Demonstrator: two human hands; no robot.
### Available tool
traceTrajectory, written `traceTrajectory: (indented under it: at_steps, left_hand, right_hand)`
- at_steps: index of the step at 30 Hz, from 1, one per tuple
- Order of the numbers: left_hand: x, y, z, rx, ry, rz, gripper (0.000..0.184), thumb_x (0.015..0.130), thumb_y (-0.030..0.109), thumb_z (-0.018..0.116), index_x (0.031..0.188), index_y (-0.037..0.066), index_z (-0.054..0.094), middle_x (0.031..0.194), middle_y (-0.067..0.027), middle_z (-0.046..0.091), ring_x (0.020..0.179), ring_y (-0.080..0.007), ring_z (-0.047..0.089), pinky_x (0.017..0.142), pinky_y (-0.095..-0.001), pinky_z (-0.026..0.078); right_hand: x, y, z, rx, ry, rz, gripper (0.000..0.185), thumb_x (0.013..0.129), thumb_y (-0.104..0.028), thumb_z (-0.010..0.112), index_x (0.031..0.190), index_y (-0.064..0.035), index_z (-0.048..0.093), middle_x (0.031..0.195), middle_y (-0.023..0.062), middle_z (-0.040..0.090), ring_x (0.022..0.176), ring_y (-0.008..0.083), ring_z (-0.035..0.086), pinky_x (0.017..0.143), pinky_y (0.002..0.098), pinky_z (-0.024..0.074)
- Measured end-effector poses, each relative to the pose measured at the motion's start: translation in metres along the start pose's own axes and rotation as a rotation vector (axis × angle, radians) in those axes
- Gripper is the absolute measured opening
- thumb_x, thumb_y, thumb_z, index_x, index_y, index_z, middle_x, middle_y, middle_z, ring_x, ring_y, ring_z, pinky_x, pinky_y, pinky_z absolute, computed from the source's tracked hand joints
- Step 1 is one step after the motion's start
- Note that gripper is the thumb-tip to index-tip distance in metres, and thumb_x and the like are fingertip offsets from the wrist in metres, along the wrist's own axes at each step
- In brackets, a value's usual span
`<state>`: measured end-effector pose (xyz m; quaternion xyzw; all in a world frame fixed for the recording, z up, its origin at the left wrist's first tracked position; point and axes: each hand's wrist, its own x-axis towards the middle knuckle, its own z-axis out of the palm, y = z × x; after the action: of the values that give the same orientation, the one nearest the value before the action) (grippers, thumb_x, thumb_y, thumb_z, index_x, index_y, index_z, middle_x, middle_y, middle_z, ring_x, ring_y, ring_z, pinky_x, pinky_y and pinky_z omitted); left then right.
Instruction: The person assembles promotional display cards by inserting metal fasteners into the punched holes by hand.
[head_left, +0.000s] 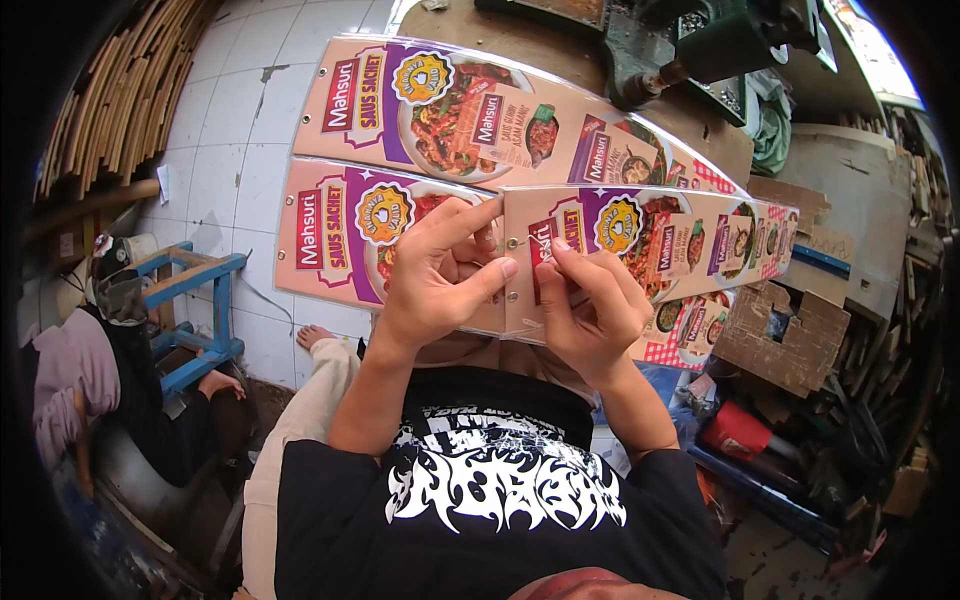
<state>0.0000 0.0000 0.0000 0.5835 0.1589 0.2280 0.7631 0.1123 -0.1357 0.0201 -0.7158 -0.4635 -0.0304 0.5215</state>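
Observation:
A long printed sauce sign (690, 235) with metal eyelets along its left edge lies in front of me, on top of similar signs. My left hand (445, 265) is at that left edge, its thumb over the face and its index finger at the upper corner. The other fingers of this hand curl inward. Over the sign's face, beside an upper eyelet (513, 243), my right hand (595, 300) has thumb and index finger pinched together; what is between them is too small to make out. Another sign (345, 230) lies beneath, and a third (450, 110) lies beyond it.
A green metal machine (715, 60) stands on the bench at upper right. To the left are a blue stool frame (200, 320), another person's hand (220, 385) and stacked wood strips (120, 85). A holed board (785, 340) and a red object (737, 430) lie at right.

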Motion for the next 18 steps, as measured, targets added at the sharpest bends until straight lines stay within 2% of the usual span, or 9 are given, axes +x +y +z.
traceTrajectory:
  at_steps: [2,5,9,18]
  left_hand:
    - [-0.0001,0.004,0.0034,-0.036,0.021,-0.019,0.053,0.08,-0.011,0.066,0.131,-0.008,0.051,0.108,-0.0106,0.055,0.09,-0.0169,0.067,0.074,-0.0233,0.06]
    - [0.0001,0.003,0.0009,-0.058,0.026,-0.036,0.053,0.08,-0.012,0.066,0.13,-0.009,0.051,0.108,-0.0112,0.055,0.089,-0.0168,0.067,0.074,-0.0234,0.06]
    - [0.0005,0.0037,0.0012,-0.062,0.028,-0.064,0.053,0.08,-0.012,0.066,0.131,-0.01,0.05,0.107,-0.0108,0.055,0.09,-0.0165,0.067,0.074,-0.0233,0.059]
    - [0.0001,0.0072,0.0035,-0.106,0.026,-0.09,0.054,0.082,-0.011,0.063,0.134,-0.011,0.046,0.111,-0.0205,0.065,0.095,-0.0194,0.067,0.078,-0.0275,0.059]
  right_hand:
    - [0.0001,-0.001,-0.0013,-0.038,-0.001,-0.026,0.032,0.07,0.009,0.074,0.1,0.0,0.069,0.065,0.006,0.058,0.051,0.0189,0.052,0.048,0.0292,0.0413]
    - [-0.0013,0.0016,0.0036,-0.057,-0.001,-0.071,0.032,0.07,0.009,0.074,0.1,0.0006,0.069,0.064,0.0058,0.057,0.051,0.0187,0.052,0.048,0.0295,0.0411]
    - [0.0004,0.0014,0.003,-0.062,-0.002,-0.082,0.031,0.07,0.009,0.074,0.1,0.0009,0.069,0.064,0.0053,0.056,0.051,0.0182,0.051,0.048,0.03,0.0407]
    - [0.0002,0.0039,0.0018,-0.086,-0.027,-0.156,0.039,0.068,0.009,0.073,0.105,-0.0006,0.07,0.066,0.0038,0.055,0.053,0.018,0.052,0.049,0.0295,0.0404]
